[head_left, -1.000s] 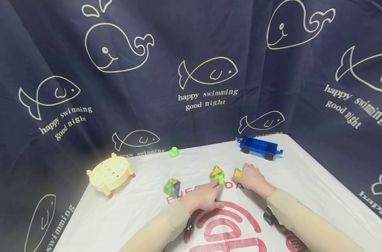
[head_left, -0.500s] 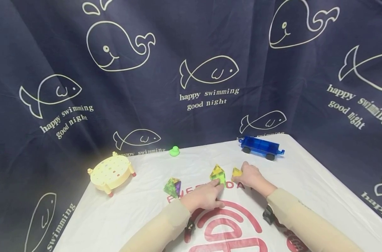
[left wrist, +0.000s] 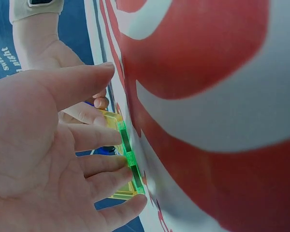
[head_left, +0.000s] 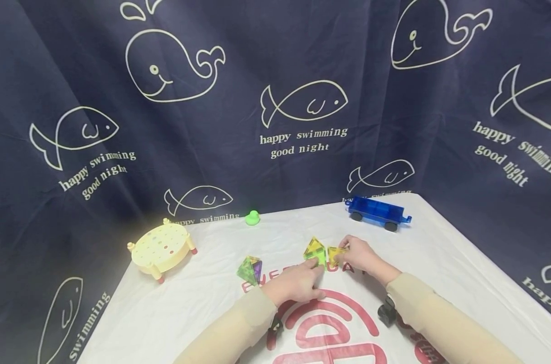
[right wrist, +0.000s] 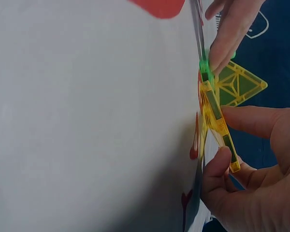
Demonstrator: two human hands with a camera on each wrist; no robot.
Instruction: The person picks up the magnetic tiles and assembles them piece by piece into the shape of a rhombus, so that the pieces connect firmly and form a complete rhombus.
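My left hand (head_left: 295,284) rests its outstretched fingertips on a green magnetic tile (head_left: 321,258) lying on the table. Along the far side of that tile a yellow triangular magnetic tile (head_left: 313,246) stands up. With thumb and fingers, my right hand (head_left: 362,255) pinches another yellow magnetic tile (head_left: 334,255) just right of the green one. The right wrist view has this yellow tile (right wrist: 215,106) tilted edge-on, one end against or very near the green tile (right wrist: 204,67); contact is hard to judge. Left of my left hand sits a green, purple and yellow tile pyramid (head_left: 249,270).
A blue wheeled toy car base (head_left: 378,212) stands at the back right. A small green rubber duck (head_left: 253,218) is near the back edge. At the left lies a cream round toy stand (head_left: 162,248) with short legs. A dark printed curtain (head_left: 303,60) hangs behind the white-covered table (head_left: 202,313).
My right hand has brought its yellow tile leftward, turning it, up beside the green tile. My left hand stays in place on the green tile.
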